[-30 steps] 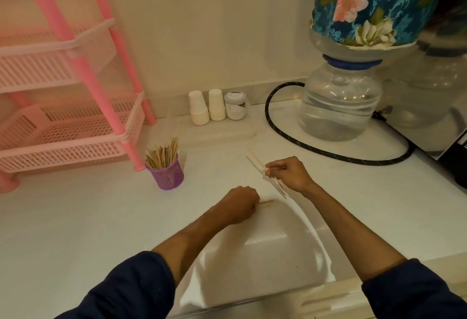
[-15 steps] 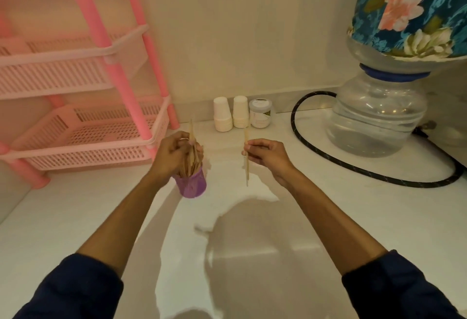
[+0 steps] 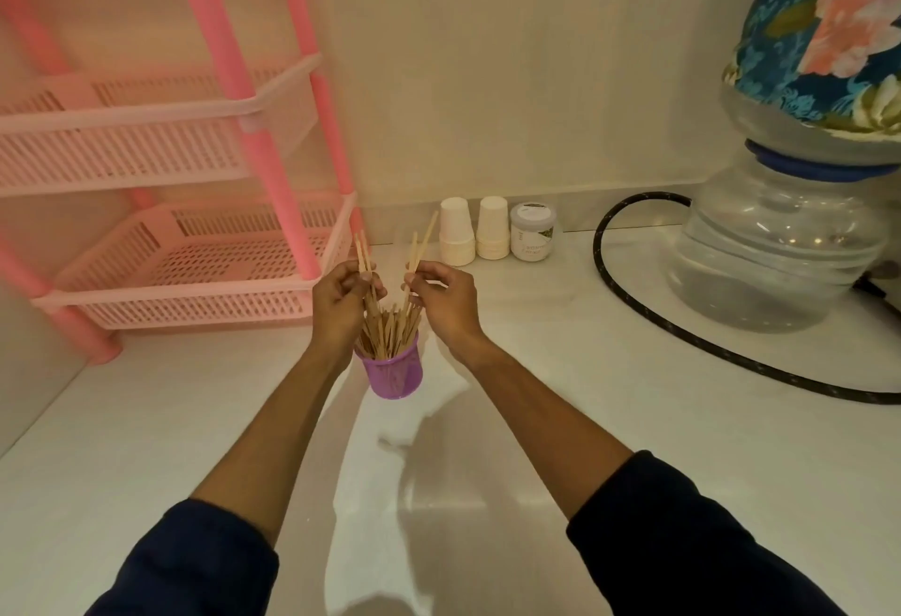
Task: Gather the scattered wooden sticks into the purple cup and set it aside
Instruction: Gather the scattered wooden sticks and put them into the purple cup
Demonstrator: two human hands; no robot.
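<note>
The purple cup [image 3: 394, 377] stands on the white counter [image 3: 146, 444] in the middle of the view, packed with several wooden sticks [image 3: 387, 330] that stand upright. Just above its left rim, my left hand [image 3: 341, 296] pinches a couple of sticks that point up. My right hand [image 3: 441, 296] hovers over the right rim and holds two or three sticks, their lower ends down among the sticks in the cup. No loose sticks show on the counter.
A pink plastic rack [image 3: 195, 254] stands at the back left, close to the cup. Two stacks of white paper cups [image 3: 457, 237] and a small jar [image 3: 532, 231] line the wall. A water jug [image 3: 775, 244] with a floral cover and a black hose [image 3: 634, 293] sit on the right.
My right hand has moved left with its sticks from beside the cup to above its rim. My left hand stays at the cup with sticks. A second ago both hands were picking sticks off the counter.
</note>
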